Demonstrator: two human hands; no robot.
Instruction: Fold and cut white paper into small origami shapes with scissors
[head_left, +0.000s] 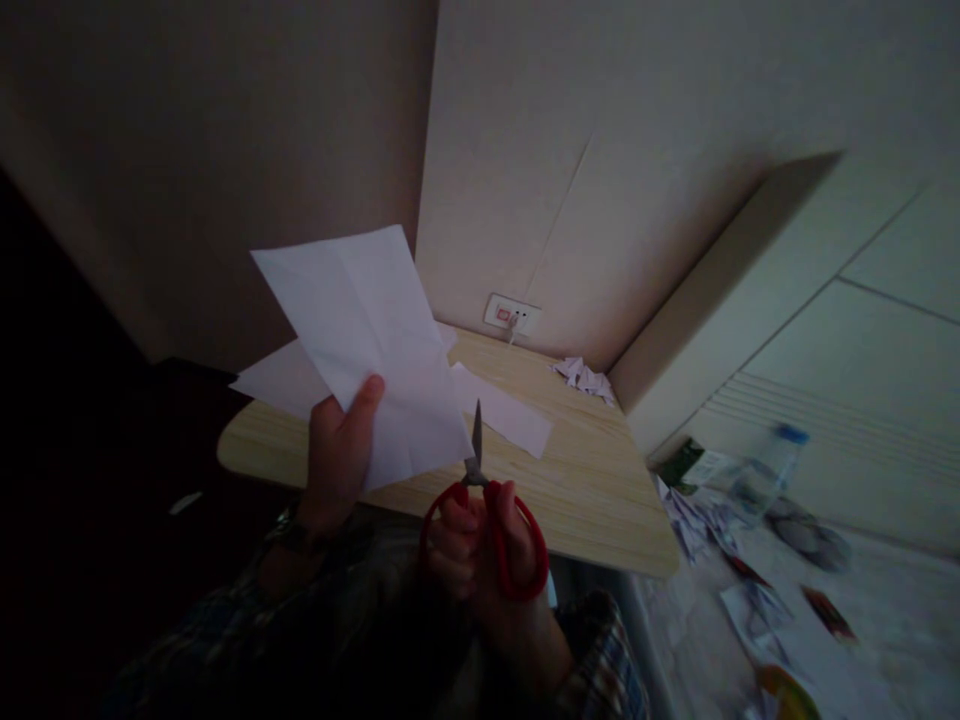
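Note:
In my left hand (343,445) is a creased white sheet of paper (382,330), raised over the table with my thumb pressed on its face. My right hand (480,545) grips a pair of scissors (501,540) with red handles, fingers through the loops. The blades point up and away from me at the paper's lower right corner. One blade shows clear of the sheet; the other is largely hidden by it. Under the held sheet, another white sheet (281,380) sticks out to the left. A white paper strip (504,408) lies on the table just beyond the blades.
The pale wooden table (600,500) meets a wall with a socket (512,314) and a plug in it. Folded paper pieces (583,380) lie at its back right corner. On the bed at right are a plastic bottle (769,475), more folded paper (694,520) and small items. A white scrap (185,503) lies on the dark floor.

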